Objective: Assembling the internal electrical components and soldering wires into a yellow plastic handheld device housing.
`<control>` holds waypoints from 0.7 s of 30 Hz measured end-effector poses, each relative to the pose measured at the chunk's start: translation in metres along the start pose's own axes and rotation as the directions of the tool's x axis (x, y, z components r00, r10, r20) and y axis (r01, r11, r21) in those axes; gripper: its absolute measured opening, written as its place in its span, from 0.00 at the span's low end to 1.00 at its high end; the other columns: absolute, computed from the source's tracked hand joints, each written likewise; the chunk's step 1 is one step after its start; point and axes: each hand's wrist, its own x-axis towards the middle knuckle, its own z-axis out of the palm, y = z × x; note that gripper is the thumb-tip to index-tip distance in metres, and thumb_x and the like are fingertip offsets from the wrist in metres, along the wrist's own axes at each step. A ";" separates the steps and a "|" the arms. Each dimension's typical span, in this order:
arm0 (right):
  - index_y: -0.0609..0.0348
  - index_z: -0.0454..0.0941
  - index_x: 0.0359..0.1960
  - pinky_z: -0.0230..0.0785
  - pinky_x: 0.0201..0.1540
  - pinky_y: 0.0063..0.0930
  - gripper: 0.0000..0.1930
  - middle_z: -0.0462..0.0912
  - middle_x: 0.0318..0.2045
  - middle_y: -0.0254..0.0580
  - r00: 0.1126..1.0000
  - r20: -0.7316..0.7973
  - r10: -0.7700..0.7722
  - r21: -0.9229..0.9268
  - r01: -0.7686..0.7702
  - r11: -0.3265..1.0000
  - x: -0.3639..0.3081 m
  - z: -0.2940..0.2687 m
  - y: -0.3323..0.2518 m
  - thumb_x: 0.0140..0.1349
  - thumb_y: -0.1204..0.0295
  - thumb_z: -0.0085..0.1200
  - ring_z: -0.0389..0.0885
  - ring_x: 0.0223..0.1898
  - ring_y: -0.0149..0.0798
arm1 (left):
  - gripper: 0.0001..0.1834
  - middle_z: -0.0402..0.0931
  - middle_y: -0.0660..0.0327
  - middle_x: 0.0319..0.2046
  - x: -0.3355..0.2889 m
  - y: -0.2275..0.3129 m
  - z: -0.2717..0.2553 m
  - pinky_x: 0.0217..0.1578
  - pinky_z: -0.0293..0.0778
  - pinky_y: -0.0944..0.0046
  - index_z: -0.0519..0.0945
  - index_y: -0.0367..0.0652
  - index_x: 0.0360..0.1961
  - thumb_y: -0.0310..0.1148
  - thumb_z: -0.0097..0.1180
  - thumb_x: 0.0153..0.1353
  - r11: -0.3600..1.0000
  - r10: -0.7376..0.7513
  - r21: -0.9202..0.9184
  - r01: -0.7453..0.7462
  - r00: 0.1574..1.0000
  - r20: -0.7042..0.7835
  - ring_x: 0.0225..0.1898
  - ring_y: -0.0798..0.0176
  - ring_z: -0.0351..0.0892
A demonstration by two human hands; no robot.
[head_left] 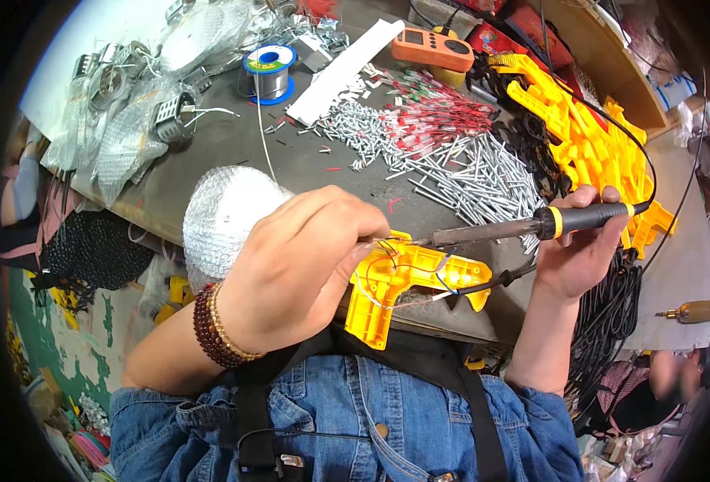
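Note:
My right hand (577,261) holds a soldering iron (491,231) by its black handle with yellow bands. The iron's metal shaft points left, its tip close to my left fingertips. My left hand (294,261) is closed in a pinch over a yellow plastic half-shell (372,309), shaped like a power tool's housing. A strand of solder wire (264,136) runs from a spool down to my left hand; the pinched end is mostly hidden. Thin wires and a black cable (503,279) lie in the open shell, inside facing up.
Beyond my hands stand the solder spool (273,80) and an orange handheld meter (433,48). Piles of screws (491,181), red-and-white small parts (435,120) and yellow shells (584,136) cover the table's far right. Bubble-wrapped parts (130,136) lie at left, a silvery bubble-wrap bundle (222,213) beside my left hand.

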 end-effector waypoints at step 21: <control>0.49 0.71 0.53 0.67 0.27 0.23 0.19 0.79 0.38 0.46 0.998 -0.061 -0.015 -0.056 0.011 0.998 0.000 0.005 0.004 0.74 0.50 0.41 0.69 0.21 0.30 | 0.12 0.77 0.52 0.34 0.011 -0.005 0.007 0.37 0.75 0.57 0.77 0.36 0.39 0.17 0.59 0.53 0.999 0.050 0.007 -0.050 0.993 -0.106 0.35 0.49 0.78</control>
